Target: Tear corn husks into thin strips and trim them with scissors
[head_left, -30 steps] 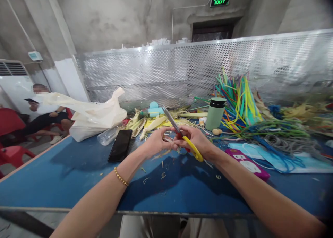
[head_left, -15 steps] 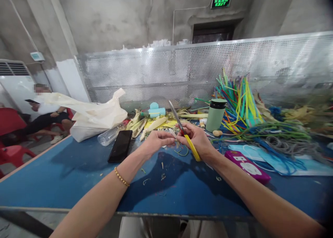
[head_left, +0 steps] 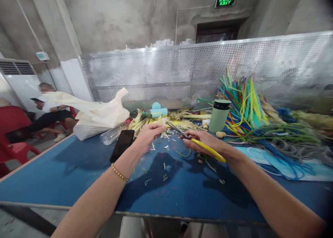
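My left hand (head_left: 150,133) is closed in a pinch on a small pale piece (head_left: 163,121), whose kind I cannot make out. My right hand (head_left: 200,141) grips scissors (head_left: 208,149) with yellow handles, their metal blades pointing left. The blade tips reach the pale piece beside my left fingertips. Below and around both hands, small cut scraps (head_left: 164,166) lie scattered on the blue table (head_left: 85,182). Behind the hands is a heap of dry, pale corn husks (head_left: 137,121).
Left of my hands are a black phone (head_left: 122,145), a clear plastic bottle (head_left: 110,136) and a white bag (head_left: 101,116). On the right stand a green tumbler (head_left: 220,116) and colourful strips (head_left: 244,102), near tangled cords (head_left: 283,135) and blue masks (head_left: 307,165). A seated person (head_left: 56,108) is far left.
The scissors have swung from pointing up and away to lying flatter, tips at the left fingers. My hands have moved apart. The purple box by my right forearm no longer shows.
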The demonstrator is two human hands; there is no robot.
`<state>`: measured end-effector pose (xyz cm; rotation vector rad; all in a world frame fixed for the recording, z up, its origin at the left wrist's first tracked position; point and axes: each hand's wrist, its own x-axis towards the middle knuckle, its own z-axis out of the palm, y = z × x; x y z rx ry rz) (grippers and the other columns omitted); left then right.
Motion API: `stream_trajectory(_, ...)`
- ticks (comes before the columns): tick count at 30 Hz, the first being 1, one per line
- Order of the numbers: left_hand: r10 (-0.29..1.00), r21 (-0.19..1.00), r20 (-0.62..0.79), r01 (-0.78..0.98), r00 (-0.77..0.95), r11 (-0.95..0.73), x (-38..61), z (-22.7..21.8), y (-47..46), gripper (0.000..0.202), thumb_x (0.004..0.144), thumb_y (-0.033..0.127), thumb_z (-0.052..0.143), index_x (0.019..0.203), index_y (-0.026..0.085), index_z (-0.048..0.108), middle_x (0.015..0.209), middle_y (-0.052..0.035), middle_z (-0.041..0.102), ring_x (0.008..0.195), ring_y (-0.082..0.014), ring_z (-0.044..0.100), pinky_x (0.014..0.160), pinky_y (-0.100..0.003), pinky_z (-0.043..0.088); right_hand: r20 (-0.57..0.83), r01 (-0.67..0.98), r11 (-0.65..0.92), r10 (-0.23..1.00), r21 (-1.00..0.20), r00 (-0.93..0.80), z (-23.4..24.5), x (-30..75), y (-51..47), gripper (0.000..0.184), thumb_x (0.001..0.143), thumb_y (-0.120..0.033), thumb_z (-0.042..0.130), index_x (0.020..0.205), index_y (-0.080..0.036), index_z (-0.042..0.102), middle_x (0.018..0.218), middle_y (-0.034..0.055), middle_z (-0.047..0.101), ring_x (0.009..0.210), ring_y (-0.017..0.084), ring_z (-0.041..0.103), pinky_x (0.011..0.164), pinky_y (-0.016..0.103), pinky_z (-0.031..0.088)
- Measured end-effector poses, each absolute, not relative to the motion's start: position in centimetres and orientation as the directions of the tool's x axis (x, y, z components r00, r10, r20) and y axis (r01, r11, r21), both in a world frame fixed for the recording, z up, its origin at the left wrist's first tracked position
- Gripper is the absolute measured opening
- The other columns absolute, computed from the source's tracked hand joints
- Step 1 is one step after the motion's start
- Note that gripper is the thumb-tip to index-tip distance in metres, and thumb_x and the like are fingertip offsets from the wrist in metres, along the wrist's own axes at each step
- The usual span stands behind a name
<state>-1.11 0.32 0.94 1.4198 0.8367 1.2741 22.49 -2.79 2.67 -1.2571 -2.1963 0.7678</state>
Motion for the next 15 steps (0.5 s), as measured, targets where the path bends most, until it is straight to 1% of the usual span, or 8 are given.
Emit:
stream_trajectory(2, 0.936, 0.962, 0.266, -0.121, 0.23, -0.243, -1.1, 0.8, 0.4, 0.025, 0.065, 0.036, 0.077, 0.076, 0.013, 0.074, 0.059, 0.0014, 0.051, 0.052, -0.0056, 0.029, 0.051, -0.026, 0.015, 0.132, 0.568, 0.435, 0.859, -0.698, -0.495, 2.5, 22.3, -2.9, 0.051, 0.08, -0.059, 0.058, 0.105, -0.015, 0.062, 0.078, 0.0029, 0.061, 0.065, 0.013, 0.052, 0.057, 0.025, 0.041)
stream_trajectory(4, 0.932, 0.967, 0.254, -0.104, 0.26, -0.234, -1.1, 0.8, 0.4, 0.025, 0.065, 0.035, 0.076, 0.078, 0.014, 0.074, 0.063, 0.0005, 0.054, 0.052, -0.0056, 0.029, 0.051, -0.026, 0.015, 0.142, 0.542, 0.445, 0.849, -0.713, -0.51, 2.5, 22.0, -3.1, 0.051, 0.08, -0.058, 0.059, 0.106, -0.015, 0.063, 0.082, 0.0037, 0.062, 0.066, 0.013, 0.053, 0.058, 0.025, 0.041)
stream_trajectory(6, 0.93, 0.97, 0.24, -0.089, 0.278, -0.224, -1.0, 0.8, 0.3, 0.024, 0.065, 0.034, 0.076, 0.078, 0.014, 0.074, 0.063, 0.0004, 0.054, 0.052, -0.0058, 0.028, 0.051, -0.027, 0.014, 0.134, 0.533, 0.431, 0.852, -0.728, -0.506, 2.5, 21.7, -3.3, 0.051, 0.08, -0.058, 0.058, 0.105, -0.014, 0.063, 0.077, 0.0027, 0.06, 0.062, 0.013, 0.051, 0.054, 0.024, 0.038)
stream_trajectory(10, 0.931, 0.975, 0.224, -0.077, 0.287, -0.211, -0.9, 0.9, 0.0, 0.022, 0.064, 0.031, 0.074, 0.076, 0.013, 0.074, 0.064, -0.0003, 0.054, 0.052, -0.0062, 0.027, 0.052, -0.028, 0.013, 0.112, 0.532, 0.397, 0.865, -0.748, -0.489, 2.6, 21.5, -3.6, 0.048, 0.079, -0.057, 0.061, 0.103, -0.016, 0.064, 0.063, -0.0006, 0.053, 0.051, 0.01, 0.042, 0.046, 0.023, 0.032)
stream_trajectory(12, 0.93, 0.974, 0.227, -0.079, 0.291, -0.213, -0.9, 1.0, 0.0, 0.02, 0.065, 0.03, 0.073, 0.075, 0.013, 0.073, 0.063, -0.0002, 0.054, 0.052, -0.0063, 0.026, 0.052, -0.028, 0.014, 0.114, 0.532, 0.389, 0.872, -0.752, -0.476, 2.6, 21.4, -3.7, 0.048, 0.078, -0.058, 0.061, 0.1, -0.016, 0.065, 0.059, -0.0019, 0.05, 0.048, 0.01, 0.039, 0.045, 0.023, 0.031)
stream_trajectory(15, 0.931, 0.973, 0.229, -0.081, 0.283, -0.215, -0.9, 1.2, -0.1, 0.019, 0.066, 0.03, 0.071, 0.073, 0.012, 0.072, 0.058, 0.0013, 0.048, 0.052, -0.0067, 0.026, 0.052, -0.028, 0.015, 0.11, 0.528, 0.374, 0.879, -0.762, -0.465, 2.6, 21.3, -3.8, 0.049, 0.077, -0.059, 0.061, 0.097, -0.015, 0.065, 0.056, -0.0029, 0.047, 0.046, 0.009, 0.038, 0.044, 0.023, 0.032)
